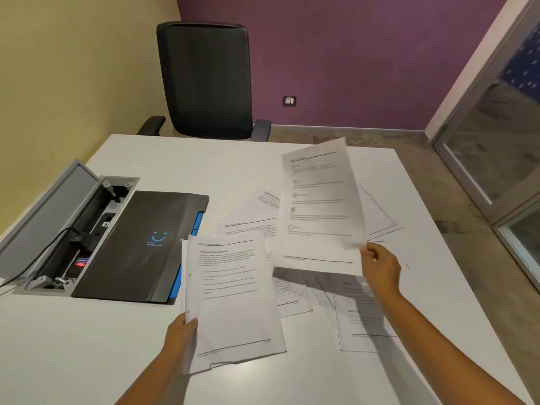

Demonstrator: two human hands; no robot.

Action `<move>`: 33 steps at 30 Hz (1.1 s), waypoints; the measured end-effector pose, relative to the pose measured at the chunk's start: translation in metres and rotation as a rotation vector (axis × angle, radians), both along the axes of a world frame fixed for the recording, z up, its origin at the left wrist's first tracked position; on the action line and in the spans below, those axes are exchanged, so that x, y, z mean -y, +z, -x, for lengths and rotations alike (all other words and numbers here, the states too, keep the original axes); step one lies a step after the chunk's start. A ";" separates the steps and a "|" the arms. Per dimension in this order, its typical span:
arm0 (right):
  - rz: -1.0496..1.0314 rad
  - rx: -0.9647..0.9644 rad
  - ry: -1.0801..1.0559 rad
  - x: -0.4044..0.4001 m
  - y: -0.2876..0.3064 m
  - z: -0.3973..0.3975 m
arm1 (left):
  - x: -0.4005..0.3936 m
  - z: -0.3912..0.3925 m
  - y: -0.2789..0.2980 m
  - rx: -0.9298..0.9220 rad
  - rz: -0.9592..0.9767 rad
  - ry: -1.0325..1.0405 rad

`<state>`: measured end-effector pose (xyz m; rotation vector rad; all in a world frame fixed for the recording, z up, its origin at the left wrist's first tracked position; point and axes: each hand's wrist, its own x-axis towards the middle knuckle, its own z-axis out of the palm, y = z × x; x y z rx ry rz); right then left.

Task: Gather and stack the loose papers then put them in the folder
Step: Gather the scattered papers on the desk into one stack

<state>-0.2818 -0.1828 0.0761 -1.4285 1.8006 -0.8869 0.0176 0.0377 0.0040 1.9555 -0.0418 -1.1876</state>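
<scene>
A single sheet [321, 209], pinched at its corner by the right hand [380, 266], is best squared onto the stack [233, 299] gripped by the left hand [181, 331]; the closed folder [140, 247] lies near the table's [87, 346] left edge

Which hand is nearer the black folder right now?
Left. The left hand holds the gathered stack just beside the black folder's near right corner. The right hand is farther right, lifting a single sheet above the scattered papers.
</scene>
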 end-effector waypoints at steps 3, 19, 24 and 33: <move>-0.054 0.065 0.014 -0.012 -0.001 0.016 | -0.001 0.003 0.005 -0.097 0.055 0.035; -0.657 0.525 0.221 -0.073 -0.029 -0.012 | 0.041 0.038 0.050 -0.287 0.411 -0.280; -0.316 0.397 0.216 -0.070 -0.008 -0.019 | 0.051 0.040 0.058 -0.173 0.544 -0.140; -0.194 0.567 0.394 -0.073 0.011 -0.022 | 0.061 0.047 0.074 0.169 0.560 -0.196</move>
